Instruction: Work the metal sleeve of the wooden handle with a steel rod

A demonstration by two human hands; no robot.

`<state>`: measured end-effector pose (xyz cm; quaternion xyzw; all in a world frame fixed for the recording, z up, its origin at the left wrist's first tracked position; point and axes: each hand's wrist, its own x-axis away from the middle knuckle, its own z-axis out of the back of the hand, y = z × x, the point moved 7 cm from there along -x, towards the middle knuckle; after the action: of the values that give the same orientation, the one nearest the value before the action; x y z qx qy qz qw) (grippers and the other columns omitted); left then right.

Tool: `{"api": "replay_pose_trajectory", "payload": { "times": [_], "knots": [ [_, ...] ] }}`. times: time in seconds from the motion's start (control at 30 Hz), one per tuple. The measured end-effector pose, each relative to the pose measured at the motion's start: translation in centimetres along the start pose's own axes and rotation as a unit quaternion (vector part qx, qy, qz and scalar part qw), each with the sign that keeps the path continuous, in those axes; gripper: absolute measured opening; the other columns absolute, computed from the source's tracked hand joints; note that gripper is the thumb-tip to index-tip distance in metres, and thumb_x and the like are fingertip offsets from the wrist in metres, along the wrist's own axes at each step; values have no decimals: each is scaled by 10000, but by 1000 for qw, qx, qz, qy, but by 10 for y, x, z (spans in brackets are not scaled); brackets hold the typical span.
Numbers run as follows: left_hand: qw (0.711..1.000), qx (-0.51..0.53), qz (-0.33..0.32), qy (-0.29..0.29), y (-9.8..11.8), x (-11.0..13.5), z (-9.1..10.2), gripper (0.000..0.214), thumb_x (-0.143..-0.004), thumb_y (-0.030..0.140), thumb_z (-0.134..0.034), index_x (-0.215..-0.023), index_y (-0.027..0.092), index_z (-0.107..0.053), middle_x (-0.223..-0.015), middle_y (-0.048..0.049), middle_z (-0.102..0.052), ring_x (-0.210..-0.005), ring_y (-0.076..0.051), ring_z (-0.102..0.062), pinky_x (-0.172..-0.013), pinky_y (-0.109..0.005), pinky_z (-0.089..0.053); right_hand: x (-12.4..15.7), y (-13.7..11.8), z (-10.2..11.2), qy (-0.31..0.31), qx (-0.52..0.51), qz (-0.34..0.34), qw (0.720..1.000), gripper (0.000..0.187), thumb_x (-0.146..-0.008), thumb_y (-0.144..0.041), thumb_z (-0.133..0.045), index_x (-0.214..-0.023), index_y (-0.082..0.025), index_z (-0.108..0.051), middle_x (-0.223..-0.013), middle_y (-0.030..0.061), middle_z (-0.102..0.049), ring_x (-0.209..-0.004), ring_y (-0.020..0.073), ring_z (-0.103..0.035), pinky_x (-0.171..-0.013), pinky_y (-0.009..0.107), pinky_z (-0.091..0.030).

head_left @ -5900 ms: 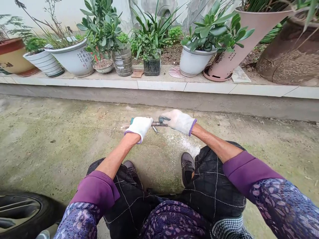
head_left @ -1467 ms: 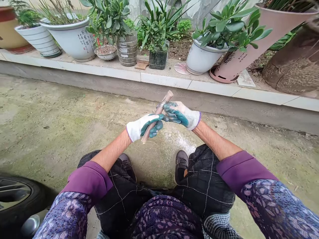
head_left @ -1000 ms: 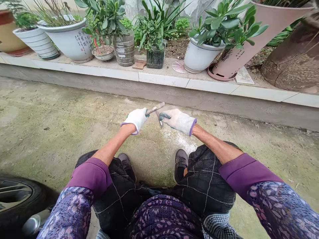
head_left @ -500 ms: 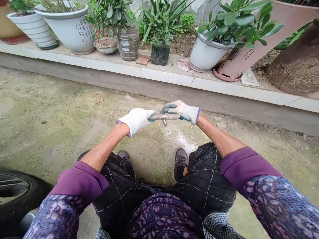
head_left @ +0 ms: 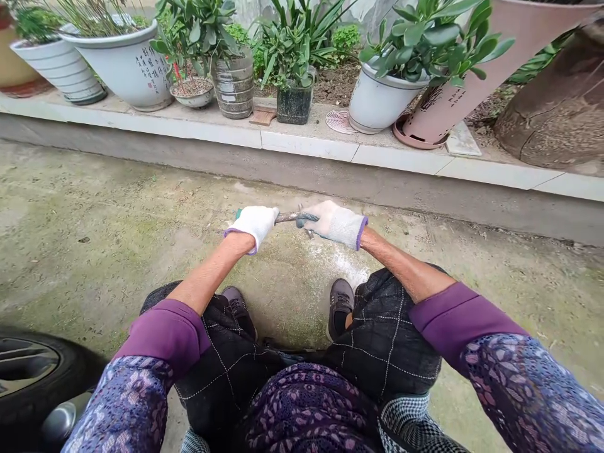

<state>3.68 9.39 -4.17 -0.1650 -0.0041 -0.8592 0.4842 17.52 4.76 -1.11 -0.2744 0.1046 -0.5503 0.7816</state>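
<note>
Both my hands wear white work gloves with dark green palms and purple cuffs. My left hand (head_left: 255, 225) is closed around the left part of a thin brown stick (head_left: 287, 217), held level above the concrete. Over the stick's right part, my right hand (head_left: 333, 223) is closed, its dark-coated fingers wrapped around it. A thin crosspiece (head_left: 309, 234) pokes out below the right fingers, and its other end shows just above them. The right glove hides the stick's right end and the place where the two pieces cross.
White powder (head_left: 346, 267) lies scattered on the concrete floor (head_left: 117, 251) near my right shoe (head_left: 340, 302). Ahead runs a low tiled ledge (head_left: 306, 146) with several potted plants, among them a white pot (head_left: 384, 100). A vehicle wheel (head_left: 33, 365) stands at lower left.
My right hand has moved left and closed over the stick, covering the wire-wrapped crossing and right end that showed before. My left hand keeps its hold. The view has shifted slightly.
</note>
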Motion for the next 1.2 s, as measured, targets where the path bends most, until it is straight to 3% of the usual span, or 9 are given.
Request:
{"api": "replay_pose_trajectory", "payload": {
  "times": [0.17, 0.27, 0.43, 0.53, 0.6, 0.67, 0.87, 1.07, 1.2],
  "knots": [
    [995, -16, -100, -14, 28, 9, 0, 328, -937, 185, -436, -1187, 214, -646, -870, -139, -733, -855, -278, -719, -728, -336, -491, -9, 27, 21, 58, 35, -1, 998, 191, -824, -241, -560, -872, -207, -741, -817, 23, -705, -697, 145, -567, -655, 273, -383],
    [993, 2, -115, -8, 31, 15, 9, 327, -944, 227, -439, -1197, 229, -645, -860, -123, -734, -813, -280, -713, -702, -338, -487, -19, 43, 24, 48, -2, -1, 999, 222, -793, -198, -544, -877, -199, -749, -844, 19, -720, -723, 144, -582, -678, 266, -406],
    [981, 162, -97, 41, 19, 21, 23, 312, -911, 403, -527, -1130, 246, -685, -899, -49, -736, -799, -212, -681, -737, -290, -479, -22, 41, 20, 3, -114, -34, 993, 231, -787, -250, -560, -880, -157, -749, -689, 4, -646, -558, 100, -493, -542, 234, -381],
    [953, 274, -90, 98, 6, 18, 28, 300, -892, 376, -536, -1066, 197, -702, -897, -26, -725, -795, -167, -649, -751, -258, -473, -17, 31, 12, -12, -173, -85, 981, 265, -818, -297, -557, -955, -148, -729, -595, -24, -541, -428, 66, -355, -405, 213, -291],
    [941, 306, -70, 125, -5, 14, 29, 294, -884, 345, -534, -1049, 171, -704, -891, -34, -721, -787, -166, -640, -742, -260, -474, -15, 22, 6, -12, -174, -84, 981, 242, -836, -272, -539, -938, -148, -720, -596, -23, -523, -422, 65, -351, -379, 204, -286],
    [947, 292, -37, 126, -14, 8, 26, 291, -877, 337, -542, -1052, 170, -704, -887, -49, -724, -773, -177, -643, -729, -274, -474, -16, 13, -2, -21, -152, -58, 986, 219, -847, -236, -524, -914, -156, -717, -619, -12, -552, -464, 76, -417, -413, 197, -335],
    [991, 125, 25, 35, -16, -6, 5, 310, -918, 328, -478, -1114, 210, -689, -928, -114, -737, -818, -252, -696, -713, -322, -487, -10, 2, -13, -44, -44, -10, 998, 227, -862, -209, -505, -922, -164, -720, -721, 10, -678, -591, 108, -538, -558, 220, -392],
    [999, 33, -18, -1, 13, -8, -10, 351, -941, 222, -416, -1179, 202, -673, -930, -159, -735, -887, -314, -717, -738, -379, -513, -2, 4, -2, -41, 86, -12, 995, 208, -869, -245, -527, -830, -196, -725, -698, 11, -667, -562, 116, -495, -544, 261, -320],
    [998, 13, -60, -22, 29, -2, -7, 359, -913, 161, -437, -1171, 192, -685, -896, -171, -731, -884, -324, -715, -745, -387, -508, -6, 14, 2, -20, 161, 2, 987, 192, -852, -274, -555, -784, -208, -722, -681, 24, -650, -573, 134, -479, -536, 285, -287]
  ]
}}
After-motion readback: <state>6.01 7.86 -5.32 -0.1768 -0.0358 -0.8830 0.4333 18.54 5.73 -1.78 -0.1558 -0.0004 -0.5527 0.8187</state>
